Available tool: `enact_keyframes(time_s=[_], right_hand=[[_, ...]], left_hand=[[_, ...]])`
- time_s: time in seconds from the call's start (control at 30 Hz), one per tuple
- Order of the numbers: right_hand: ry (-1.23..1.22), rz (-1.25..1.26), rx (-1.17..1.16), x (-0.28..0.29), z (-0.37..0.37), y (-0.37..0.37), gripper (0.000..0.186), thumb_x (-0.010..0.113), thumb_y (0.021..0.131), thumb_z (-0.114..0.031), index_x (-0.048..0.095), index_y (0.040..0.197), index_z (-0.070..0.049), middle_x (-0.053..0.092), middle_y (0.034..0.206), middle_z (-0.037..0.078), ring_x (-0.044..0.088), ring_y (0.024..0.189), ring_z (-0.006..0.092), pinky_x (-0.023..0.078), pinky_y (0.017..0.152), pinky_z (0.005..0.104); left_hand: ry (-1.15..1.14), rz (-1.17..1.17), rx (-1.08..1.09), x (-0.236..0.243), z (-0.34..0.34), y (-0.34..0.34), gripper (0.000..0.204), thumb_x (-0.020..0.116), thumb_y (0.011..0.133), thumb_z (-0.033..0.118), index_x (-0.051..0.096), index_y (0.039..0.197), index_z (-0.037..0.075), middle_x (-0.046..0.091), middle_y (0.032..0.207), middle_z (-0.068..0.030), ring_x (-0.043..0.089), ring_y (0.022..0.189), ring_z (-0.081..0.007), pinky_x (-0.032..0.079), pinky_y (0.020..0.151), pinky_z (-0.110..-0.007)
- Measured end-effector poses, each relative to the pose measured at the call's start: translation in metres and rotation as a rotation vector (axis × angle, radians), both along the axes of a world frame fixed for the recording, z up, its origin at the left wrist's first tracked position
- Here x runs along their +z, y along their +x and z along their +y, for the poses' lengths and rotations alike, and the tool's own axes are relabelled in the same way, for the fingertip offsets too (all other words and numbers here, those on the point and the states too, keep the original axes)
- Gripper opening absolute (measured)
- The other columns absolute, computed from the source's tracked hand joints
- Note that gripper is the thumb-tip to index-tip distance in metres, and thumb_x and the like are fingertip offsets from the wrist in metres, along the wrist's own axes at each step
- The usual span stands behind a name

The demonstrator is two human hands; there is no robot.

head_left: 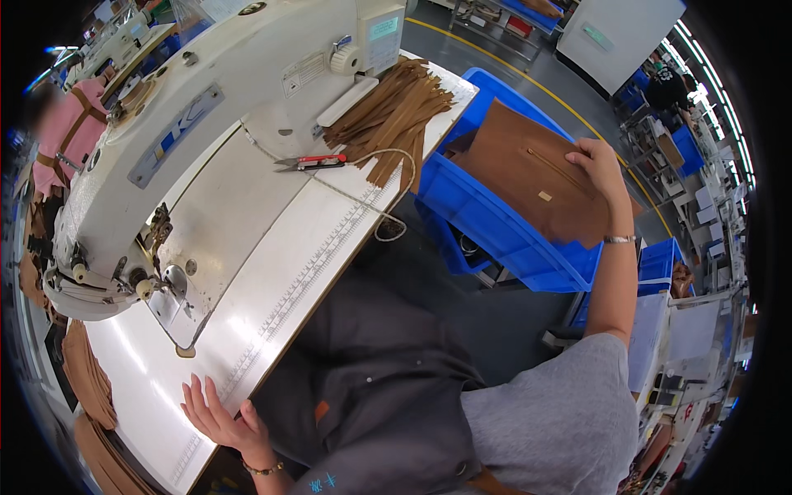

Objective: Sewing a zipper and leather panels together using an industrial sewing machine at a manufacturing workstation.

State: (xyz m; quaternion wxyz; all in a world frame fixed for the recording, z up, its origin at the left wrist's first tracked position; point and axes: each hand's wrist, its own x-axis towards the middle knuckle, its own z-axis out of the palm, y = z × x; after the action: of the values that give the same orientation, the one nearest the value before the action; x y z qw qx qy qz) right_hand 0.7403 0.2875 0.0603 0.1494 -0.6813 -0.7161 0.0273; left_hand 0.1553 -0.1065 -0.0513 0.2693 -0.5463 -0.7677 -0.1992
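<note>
Lying in the blue bin (505, 221), the panel (503, 161) is running lengthwise with it. Right hand (604, 167) is nearer, fingers curling at its right edge, can't tell if pinching; left hand (221, 422) is sitting well left of the bin, fingers spread, empty.

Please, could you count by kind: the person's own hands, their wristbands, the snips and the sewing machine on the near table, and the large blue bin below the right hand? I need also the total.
Own hands: 2, left hand and right hand
Wristbands: 2, one per wrist
Snips: 1
Sewing machine: 1
Large blue bin: 1
Total: 7
</note>
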Motion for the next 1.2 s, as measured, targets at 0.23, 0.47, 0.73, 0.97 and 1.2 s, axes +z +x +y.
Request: enact_keyframes(time_s=[0.23, 0.47, 0.73, 0.97, 1.2], right_hand=[[0.09, 0.074, -0.011, -0.095, 0.073, 0.036, 0.023, 0.081, 0.088, -0.021, 0.075, 0.101, -0.003, 0.073, 0.09, 0.017, 0.069, 0.082, 0.0312, 0.052, 0.075, 0.0425], [0.388, 0.083, 0.201, -0.084, 0.1, -0.067, 0.018, 0.075, 0.092, -0.018, 0.077, 0.107, -0.009, 0.074, 0.1, 0.011, 0.071, 0.098, 0.0329, 0.056, 0.084, 0.043], [0.538, -0.184, 0.744, -0.042, 0.11, -0.207, 0.031, 0.067, 0.086, -0.005, 0.074, 0.116, -0.008, 0.073, 0.107, 0.009, 0.069, 0.102, 0.0316, 0.057, 0.087, 0.043], [0.498, -0.305, 0.837, -0.022, 0.119, -0.217, 0.024, 0.064, 0.082, -0.002, 0.076, 0.102, -0.008, 0.067, 0.094, 0.007, 0.069, 0.098, 0.0314, 0.057, 0.081, 0.0429], [0.861, 0.086, 0.831, 0.025, 0.072, -0.24, 0.025, 0.065, 0.096, 0.009, 0.071, 0.118, 0.001, 0.074, 0.118, 0.016, 0.072, 0.109, 0.0311, 0.055, 0.098, 0.0379]], left_hand=[[-0.022, 0.019, 0.005, 0.001, 0.0, 0.0, 0.067, 0.04, 0.111, 0.057, 0.063, 0.141, 0.001, 0.063, 0.146, -0.0184, 0.052, 0.143, -0.042, 0.035, 0.12, -0.058], [-0.065, 0.021, 0.031, 0.001, 0.001, 0.001, 0.067, 0.04, 0.111, 0.057, 0.062, 0.141, 0.002, 0.063, 0.146, -0.0185, 0.052, 0.143, -0.0421, 0.033, 0.121, -0.058], [-0.079, -0.002, 0.046, 0.003, 0.001, 0.004, 0.067, 0.041, 0.11, 0.058, 0.063, 0.14, 0.002, 0.064, 0.145, -0.0178, 0.052, 0.143, -0.0419, 0.033, 0.121, -0.058], [-0.077, -0.018, 0.047, 0.005, 0.002, 0.006, 0.075, 0.039, 0.106, 0.07, 0.067, 0.136, 0.007, 0.065, 0.144, -0.0159, 0.054, 0.141, -0.0417, 0.031, 0.122, -0.058], [-0.209, -0.298, 0.029, 0.034, 0.007, 0.011, 0.047, 0.078, 0.09, 0.04, 0.072, 0.126, 0.01, 0.066, 0.14, -0.0116, 0.058, 0.134, -0.035, 0.034, 0.118, -0.059]])
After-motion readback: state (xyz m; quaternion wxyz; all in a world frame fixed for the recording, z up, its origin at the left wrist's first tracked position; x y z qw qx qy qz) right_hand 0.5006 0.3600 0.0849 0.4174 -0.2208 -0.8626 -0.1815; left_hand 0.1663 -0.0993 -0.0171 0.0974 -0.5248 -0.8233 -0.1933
